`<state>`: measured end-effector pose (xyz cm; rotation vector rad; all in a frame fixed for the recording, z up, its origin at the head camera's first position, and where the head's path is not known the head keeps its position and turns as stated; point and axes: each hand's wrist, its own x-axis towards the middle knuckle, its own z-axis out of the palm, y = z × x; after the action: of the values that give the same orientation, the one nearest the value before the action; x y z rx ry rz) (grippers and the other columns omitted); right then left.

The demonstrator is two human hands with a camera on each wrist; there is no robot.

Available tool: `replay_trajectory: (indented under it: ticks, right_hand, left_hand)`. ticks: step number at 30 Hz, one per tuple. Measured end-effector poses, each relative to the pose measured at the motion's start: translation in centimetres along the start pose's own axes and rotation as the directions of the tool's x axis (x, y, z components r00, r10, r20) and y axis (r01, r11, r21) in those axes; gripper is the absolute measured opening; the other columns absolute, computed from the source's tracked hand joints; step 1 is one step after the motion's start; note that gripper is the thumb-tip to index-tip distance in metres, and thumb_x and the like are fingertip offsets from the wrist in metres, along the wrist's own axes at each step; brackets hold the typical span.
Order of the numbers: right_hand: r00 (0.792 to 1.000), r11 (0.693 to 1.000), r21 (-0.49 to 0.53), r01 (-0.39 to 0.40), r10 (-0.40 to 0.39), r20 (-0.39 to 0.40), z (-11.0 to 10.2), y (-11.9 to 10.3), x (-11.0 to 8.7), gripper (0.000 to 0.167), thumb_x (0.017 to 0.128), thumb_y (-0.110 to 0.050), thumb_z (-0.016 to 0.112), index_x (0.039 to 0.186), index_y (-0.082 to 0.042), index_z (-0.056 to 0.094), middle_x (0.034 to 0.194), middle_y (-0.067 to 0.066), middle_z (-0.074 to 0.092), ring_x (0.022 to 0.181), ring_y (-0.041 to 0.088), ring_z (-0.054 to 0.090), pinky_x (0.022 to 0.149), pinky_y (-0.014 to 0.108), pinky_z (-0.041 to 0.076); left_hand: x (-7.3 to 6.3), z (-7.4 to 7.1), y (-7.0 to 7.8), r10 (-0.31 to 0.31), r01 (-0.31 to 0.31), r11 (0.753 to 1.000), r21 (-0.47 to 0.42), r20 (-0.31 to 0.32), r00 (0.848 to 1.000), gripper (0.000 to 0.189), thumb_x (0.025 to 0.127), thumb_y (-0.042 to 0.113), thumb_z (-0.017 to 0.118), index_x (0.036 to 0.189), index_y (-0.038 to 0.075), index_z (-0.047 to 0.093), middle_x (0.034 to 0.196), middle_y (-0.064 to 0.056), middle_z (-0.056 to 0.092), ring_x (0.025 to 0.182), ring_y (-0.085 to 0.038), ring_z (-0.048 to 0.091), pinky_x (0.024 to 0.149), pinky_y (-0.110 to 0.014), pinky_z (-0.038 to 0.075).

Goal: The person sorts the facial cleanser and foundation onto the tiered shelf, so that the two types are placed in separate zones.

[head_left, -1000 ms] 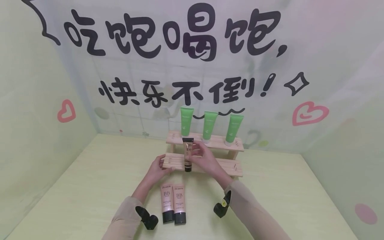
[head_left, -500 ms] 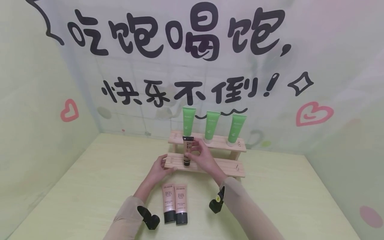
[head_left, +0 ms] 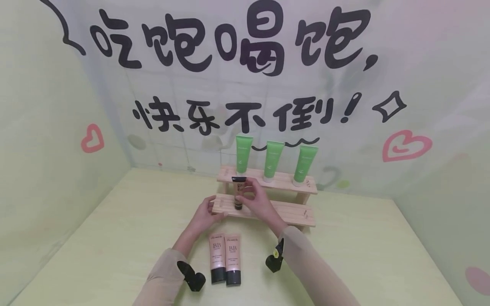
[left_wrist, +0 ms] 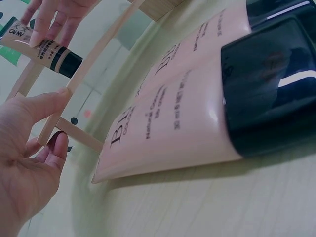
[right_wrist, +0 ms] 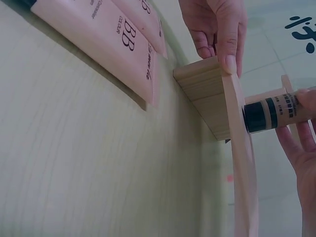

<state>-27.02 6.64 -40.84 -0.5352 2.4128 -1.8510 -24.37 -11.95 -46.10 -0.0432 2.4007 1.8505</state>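
Observation:
A small beige tube [head_left: 238, 190] with a black cap stands cap-down at the left part of the lower tier of a two-tier wooden stand [head_left: 283, 210]. My right hand [head_left: 261, 203] holds this tube between thumb and fingers. In the right wrist view its black cap [right_wrist: 256, 117] appears to touch the board. My left hand [head_left: 203, 217] grips the left end of the lower board, thumb [left_wrist: 49, 104] on one side and fingers curled underneath. Two pink BB cream tubes, one on the left [head_left: 217, 255] and one on the right [head_left: 233, 257], lie side by side before the stand.
On the upper tier stand three green tubes, at left [head_left: 243, 155], middle [head_left: 274, 160] and right [head_left: 305, 165]. A printed cloth backdrop [head_left: 191, 85] rises behind the pale wooden table [head_left: 363, 255], with light side walls at left and right.
My right hand has brought the beige tube down and back onto the lower board from in front of it. My left hand keeps its grip. The head view has shifted slightly.

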Motion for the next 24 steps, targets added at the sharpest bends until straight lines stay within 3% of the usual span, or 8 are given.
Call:
replay_trajectory:
  ticks: [11, 24]
  right_hand:
    - [0.999, 0.999, -0.039, 0.023, -0.022, 0.033, -0.1, 0.6, -0.4, 0.050, 0.080, -0.004, 0.065, 0.126, -0.010, 0.045, 0.119, 0.009, 0.055, 0.112, 0.023, 0.054, 0.096, 0.029, 0.049]
    - [0.999, 0.995, -0.092, -0.025, 0.027, 0.022, -0.1, 1.1, -1.1, 0.058, 0.077, -0.009, 0.070, 0.129, -0.012, 0.044, 0.124, 0.008, 0.055, 0.119, 0.025, 0.051, 0.106, 0.039, 0.040]
  left_hand:
    - [0.0, -0.1, 0.2, -0.011, 0.011, 1.000, 0.001, 0.000, 1.000, 0.078, 0.080, 0.012, 0.069, 0.141, 0.001, 0.022, 0.136, -0.026, 0.041, 0.119, -0.036, 0.049, 0.097, -0.040, 0.048]
    - [0.0, -0.1, 0.0, -0.016, 0.016, 1.000, 0.008, -0.007, 1.000, 0.078, 0.079, 0.012, 0.069, 0.141, 0.001, 0.022, 0.135, -0.026, 0.042, 0.118, -0.036, 0.050, 0.096, -0.040, 0.049]
